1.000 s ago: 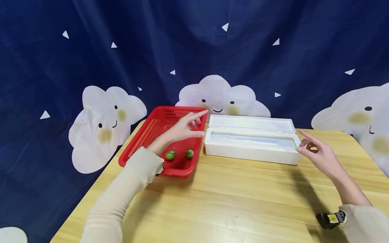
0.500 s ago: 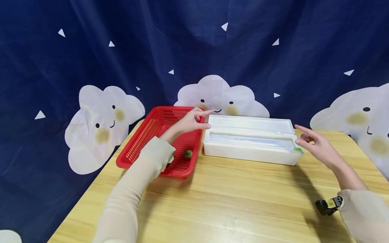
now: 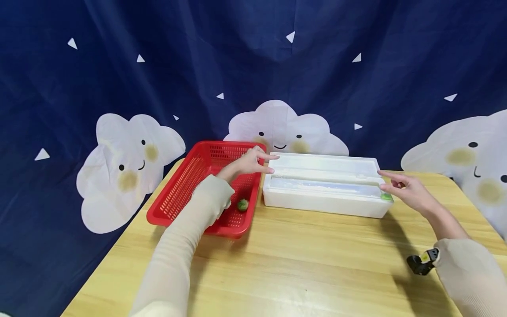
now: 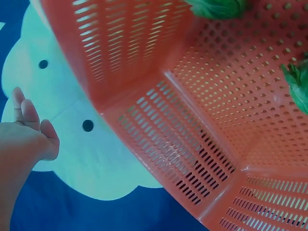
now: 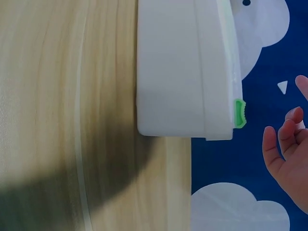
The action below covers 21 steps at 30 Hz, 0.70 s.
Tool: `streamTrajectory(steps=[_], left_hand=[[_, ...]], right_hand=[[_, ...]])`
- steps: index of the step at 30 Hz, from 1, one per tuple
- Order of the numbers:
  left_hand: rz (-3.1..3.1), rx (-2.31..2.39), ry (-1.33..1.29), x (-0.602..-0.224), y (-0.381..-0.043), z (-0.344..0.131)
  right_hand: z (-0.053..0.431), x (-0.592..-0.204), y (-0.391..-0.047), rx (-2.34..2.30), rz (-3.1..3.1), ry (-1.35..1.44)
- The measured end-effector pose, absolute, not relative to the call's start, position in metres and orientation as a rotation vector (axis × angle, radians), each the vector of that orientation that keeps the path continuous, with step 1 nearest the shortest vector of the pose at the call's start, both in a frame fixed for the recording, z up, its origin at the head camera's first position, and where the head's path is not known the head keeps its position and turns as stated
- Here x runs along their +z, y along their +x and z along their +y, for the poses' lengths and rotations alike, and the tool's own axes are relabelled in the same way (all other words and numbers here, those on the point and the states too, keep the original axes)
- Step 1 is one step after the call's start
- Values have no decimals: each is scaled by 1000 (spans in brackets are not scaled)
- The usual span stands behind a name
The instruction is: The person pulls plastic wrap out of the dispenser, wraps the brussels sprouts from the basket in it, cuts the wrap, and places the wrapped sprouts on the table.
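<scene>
Left hand (image 3: 249, 162) and right hand (image 3: 411, 193) released; left wrist view alone reveals two vegetables (image 4: 219, 7) in basket (image 4: 134, 89); surface (image 3: 317, 255) extends past white box's (image 3: 325, 203) right edge.

1. Bright, even light in the head view, with pale glare blooming on the near tabletop (image 3: 309, 275)!
2. Soft-edged shadows fall under the left arm (image 3: 178, 255) and right arm (image 3: 465, 266).
3. Left wrist: dimmer, teal-tinted, the basket (image 4: 187, 96) washed orange.
4. Right wrist: muted, a broad shadow darkening the tabletop, its grain lines bowing.
</scene>
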State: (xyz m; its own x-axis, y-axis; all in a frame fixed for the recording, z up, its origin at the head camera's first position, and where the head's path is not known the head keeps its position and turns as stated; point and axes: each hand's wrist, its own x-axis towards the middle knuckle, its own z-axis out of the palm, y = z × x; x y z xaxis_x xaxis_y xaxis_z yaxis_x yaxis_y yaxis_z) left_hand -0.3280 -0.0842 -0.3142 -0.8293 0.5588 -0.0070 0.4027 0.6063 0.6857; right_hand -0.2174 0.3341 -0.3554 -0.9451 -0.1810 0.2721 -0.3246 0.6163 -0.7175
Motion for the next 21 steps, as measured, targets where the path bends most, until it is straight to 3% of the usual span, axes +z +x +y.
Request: streamTrajectory(steps=[21], left_hand=[[2812, 534, 766, -350, -347, -66]], right_hand=[[341, -375, -228, 1154, -2751, 379]])
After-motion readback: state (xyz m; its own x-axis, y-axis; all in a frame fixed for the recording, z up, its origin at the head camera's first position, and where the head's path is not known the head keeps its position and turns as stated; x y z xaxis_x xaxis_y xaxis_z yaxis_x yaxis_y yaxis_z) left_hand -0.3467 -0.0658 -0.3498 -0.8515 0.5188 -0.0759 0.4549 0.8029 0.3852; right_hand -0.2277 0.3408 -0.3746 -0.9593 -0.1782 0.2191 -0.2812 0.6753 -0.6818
